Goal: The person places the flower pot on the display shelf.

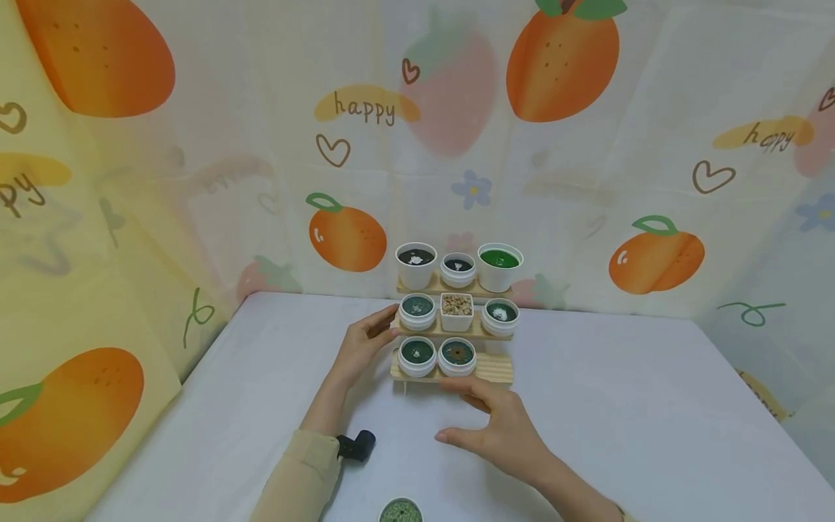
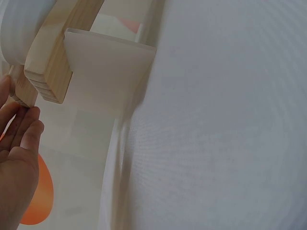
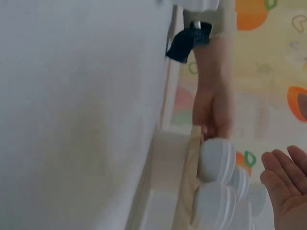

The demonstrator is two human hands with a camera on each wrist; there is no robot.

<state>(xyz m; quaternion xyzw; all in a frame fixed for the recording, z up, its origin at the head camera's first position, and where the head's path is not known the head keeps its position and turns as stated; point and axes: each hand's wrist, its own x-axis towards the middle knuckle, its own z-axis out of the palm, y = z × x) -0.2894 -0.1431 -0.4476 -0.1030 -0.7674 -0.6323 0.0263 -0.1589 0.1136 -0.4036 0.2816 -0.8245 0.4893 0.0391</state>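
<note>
A three-tier wooden display stand [image 1: 494, 367] bears several white cups and jars. My left hand [image 1: 357, 351] is at the stand's left side, level with the middle tier; in the left wrist view its fingertips [image 2: 29, 114] pinch the end of a wooden plank [image 2: 23, 88]. My right hand [image 1: 502, 428] holds nothing, thumb and fingers spread apart, just in front of the lowest tier. Nearest to it is a white jar with dark green contents and a brown centre [image 1: 458, 355], beside another dark green jar [image 1: 417, 355]. The lowest tier's right end is bare wood.
The middle tier has a square cup of tan bits [image 1: 457, 310] between two round jars. Up top stand two taller cups and a small jar [image 1: 459, 268]. A cup with speckled green contents [image 1: 401, 510] is at the near edge of view. A fruit-print cloth [image 1: 561, 174] hangs behind the white table.
</note>
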